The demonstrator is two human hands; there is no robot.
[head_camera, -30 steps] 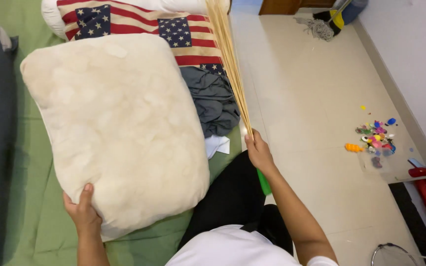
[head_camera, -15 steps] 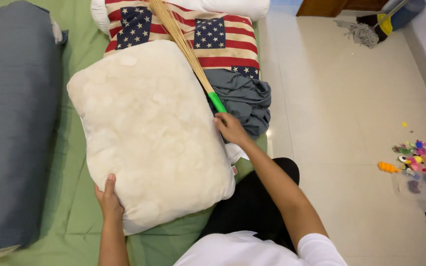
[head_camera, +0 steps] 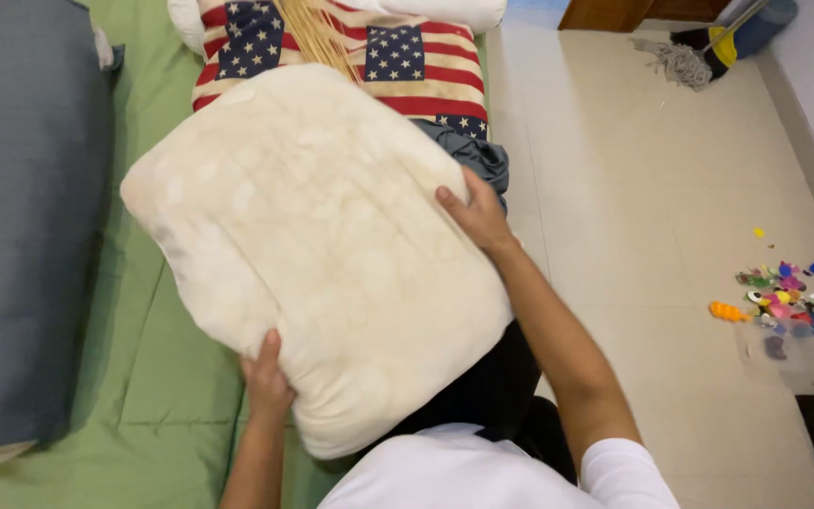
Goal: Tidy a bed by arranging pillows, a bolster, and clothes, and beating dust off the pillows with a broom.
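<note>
grey bolster (head_camera: 30, 226) lies along the far left of the green bed (head_camera: 171, 377). my left hand (head_camera: 266, 377) pinches the cream pillow (head_camera: 313, 254) at its near edge, my right hand (head_camera: 473, 215) lies spread on its right edge. it could slide off toward the floor (head_camera: 633, 188), which has open room.
</note>
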